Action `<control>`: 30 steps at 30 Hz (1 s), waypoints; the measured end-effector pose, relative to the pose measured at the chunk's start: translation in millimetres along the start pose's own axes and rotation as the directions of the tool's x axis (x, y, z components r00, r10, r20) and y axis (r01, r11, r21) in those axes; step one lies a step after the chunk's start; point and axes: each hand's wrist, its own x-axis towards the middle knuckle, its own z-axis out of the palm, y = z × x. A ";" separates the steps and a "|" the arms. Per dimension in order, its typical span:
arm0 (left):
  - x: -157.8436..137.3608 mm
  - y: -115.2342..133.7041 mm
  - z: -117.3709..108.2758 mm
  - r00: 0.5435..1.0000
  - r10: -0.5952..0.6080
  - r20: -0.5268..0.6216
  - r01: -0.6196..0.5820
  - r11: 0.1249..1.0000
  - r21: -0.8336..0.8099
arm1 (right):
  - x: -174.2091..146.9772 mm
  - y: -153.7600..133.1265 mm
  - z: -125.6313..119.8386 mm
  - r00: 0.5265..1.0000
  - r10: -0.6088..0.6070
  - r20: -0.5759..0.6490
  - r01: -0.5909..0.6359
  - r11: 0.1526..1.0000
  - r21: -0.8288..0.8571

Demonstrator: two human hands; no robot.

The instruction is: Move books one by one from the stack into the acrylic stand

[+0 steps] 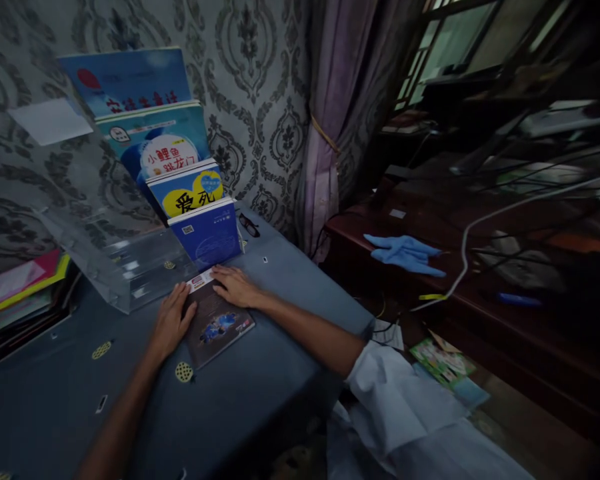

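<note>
A dark book (220, 333) with a blue picture on its cover lies flat on the cloth-covered table. My left hand (173, 320) rests along its left edge, fingers stretched forward and thumb apart. On the far right part of the same book, my right hand (235, 287) lies with its fingers extended. Both hands touch the book without wrapping round it. Just beyond them stands a blue book (207, 235), upright in a clear stand (130, 283). Behind it rise a book with a yellow heart (195, 190), a teal book (167, 143) and a taller blue book (130, 80).
Stacked folders (25, 287) sit at the table's left. Eyeglasses (249, 225) lie near the patterned wall, where a white paper (51, 121) hangs. To the right, a dark red table (350, 227) holds a blue glove (405, 253) and a white cable (465, 247).
</note>
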 end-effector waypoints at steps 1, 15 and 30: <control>0.0 0.6 -0.5 1.000 -0.003 0.000 0.003 1.000 -0.002 | 0.0 0.5 0.1 1.000 -0.006 -0.001 0.006 1.000 0.005; 1.7 4.1 -1.4 1.000 -0.011 0.008 0.011 1.000 -0.002 | 2.2 6.2 1.0 0.999 -0.024 -0.048 0.027 0.998 0.057; 3.6 2.8 -2.2 0.999 0.030 -0.015 -0.029 0.999 0.031 | 2.8 2.4 1.7 0.998 -0.035 -0.043 0.035 0.999 -0.009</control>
